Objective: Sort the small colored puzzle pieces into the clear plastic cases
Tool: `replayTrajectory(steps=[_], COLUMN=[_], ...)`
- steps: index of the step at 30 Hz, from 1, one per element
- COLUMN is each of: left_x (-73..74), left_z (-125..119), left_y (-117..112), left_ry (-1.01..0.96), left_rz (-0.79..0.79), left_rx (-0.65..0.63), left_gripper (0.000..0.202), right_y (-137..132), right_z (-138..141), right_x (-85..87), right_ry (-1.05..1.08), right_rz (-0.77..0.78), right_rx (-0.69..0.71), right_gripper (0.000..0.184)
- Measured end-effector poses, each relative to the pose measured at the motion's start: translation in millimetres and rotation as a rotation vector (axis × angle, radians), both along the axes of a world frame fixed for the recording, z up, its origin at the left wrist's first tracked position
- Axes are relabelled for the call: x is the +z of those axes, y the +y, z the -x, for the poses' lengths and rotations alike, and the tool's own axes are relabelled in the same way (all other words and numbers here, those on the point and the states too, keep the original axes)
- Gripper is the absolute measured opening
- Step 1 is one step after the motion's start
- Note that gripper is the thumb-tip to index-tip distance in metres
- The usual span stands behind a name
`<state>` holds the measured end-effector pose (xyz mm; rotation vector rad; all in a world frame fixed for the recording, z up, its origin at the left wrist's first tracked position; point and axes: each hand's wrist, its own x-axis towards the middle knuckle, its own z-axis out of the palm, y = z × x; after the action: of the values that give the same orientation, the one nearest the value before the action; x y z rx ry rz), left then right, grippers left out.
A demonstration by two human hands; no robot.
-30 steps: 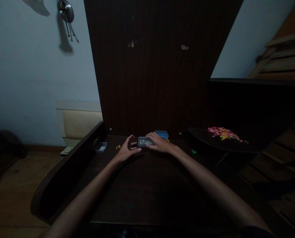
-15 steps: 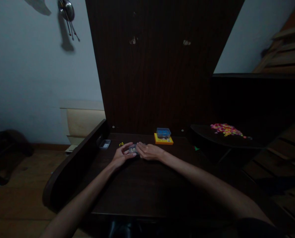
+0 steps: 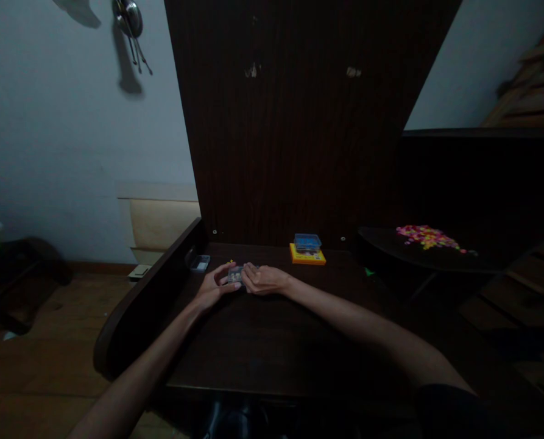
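Observation:
Both my hands meet at the back left of a dark wooden table [image 3: 272, 341]. Between them lies a small clear plastic box [image 3: 236, 275] with small pale pieces inside. My left hand [image 3: 213, 285] curls round its left end. My right hand [image 3: 263, 280] covers its right end with fingers bent over it. Most of the box is hidden by my fingers.
A small blue-lidded clear box [image 3: 307, 242] sits on a yellow flat box [image 3: 308, 256] at the back. A small grey case [image 3: 200, 263] lies at the left rail. A heap of coloured beads [image 3: 424, 236] lies on a dark side shelf to the right. A tall wooden board stands behind.
The clear box has come away from the stack at the back and slid left and nearer, both hands moving with it. The blue-lidded and yellow boxes now show uncovered.

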<state>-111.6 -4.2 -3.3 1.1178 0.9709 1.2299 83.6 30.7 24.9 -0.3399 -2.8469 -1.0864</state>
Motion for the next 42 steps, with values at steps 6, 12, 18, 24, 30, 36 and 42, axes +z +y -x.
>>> replayTrajectory(steps=[6,12,18,24,30,36,42], left_x=[-2.4,-3.8,-2.2,-2.2,-2.7,-7.3,-8.4], left_z=[6.6,7.1,8.5,13.5,16.7,18.5,16.9], left_y=[2.0,4.3,5.9,8.0,4.4,11.3,6.7], left_ry=[0.043,0.044,0.024,0.016,0.034,-0.011,0.118], left_rz=[-0.025,-0.021,-0.049,-0.088,-0.098,-0.217,-0.318], left_rx=[-0.007,0.006,0.078,0.133,0.091,0.080,0.077], left_gripper=[0.077,0.077,0.083,0.080,0.082,0.087,0.092], right_y=[4.1,4.7,-1.9,-9.7,0.5,32.9,72.1], right_z=[3.5,10.9,25.0,40.4,35.0,28.8,46.2], right_x=[3.0,8.1,20.6,24.6,37.2,38.7,25.5], right_ry=[-0.017,-0.062,-0.052,-0.034,-0.002,0.579,1.148], right_rz=[0.017,0.053,0.117,0.115,0.283,0.568,0.951], right_rx=[0.042,-0.024,-0.112,-0.146,-0.153,-0.251,-0.256], right_gripper=[0.042,0.043,0.036,0.039,0.037,0.036,0.025])
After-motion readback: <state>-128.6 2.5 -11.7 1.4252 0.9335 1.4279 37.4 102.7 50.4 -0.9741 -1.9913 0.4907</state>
